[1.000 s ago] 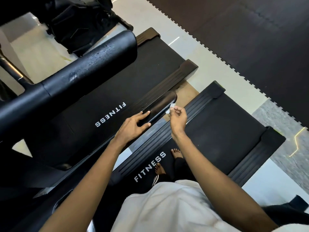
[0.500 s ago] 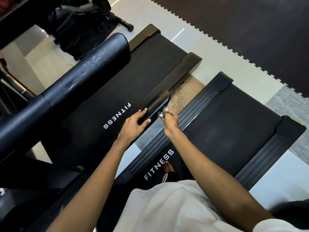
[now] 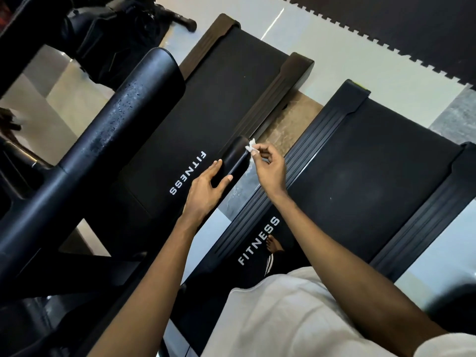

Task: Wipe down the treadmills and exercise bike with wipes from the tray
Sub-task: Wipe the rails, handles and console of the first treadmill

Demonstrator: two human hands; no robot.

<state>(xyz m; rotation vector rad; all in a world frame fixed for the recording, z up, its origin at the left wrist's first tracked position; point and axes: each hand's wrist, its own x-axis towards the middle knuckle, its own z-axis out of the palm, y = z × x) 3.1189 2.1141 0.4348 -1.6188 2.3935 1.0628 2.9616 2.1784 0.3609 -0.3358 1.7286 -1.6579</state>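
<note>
My right hand point(image 3: 270, 168) pinches a small white wipe point(image 3: 251, 146) between thumb and fingers, against the end of the black handrail point(image 3: 235, 157). My left hand point(image 3: 206, 186) rests on that handrail, fingers straight, beside the left treadmill point(image 3: 219, 99)

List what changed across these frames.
The right hand, pinching the small crumpled white wipe, moved in against the side of the short black padded handrail, then slid along it to the far tip. The left hand stayed resting on that handrail; the wipe stayed pinched.
</note>
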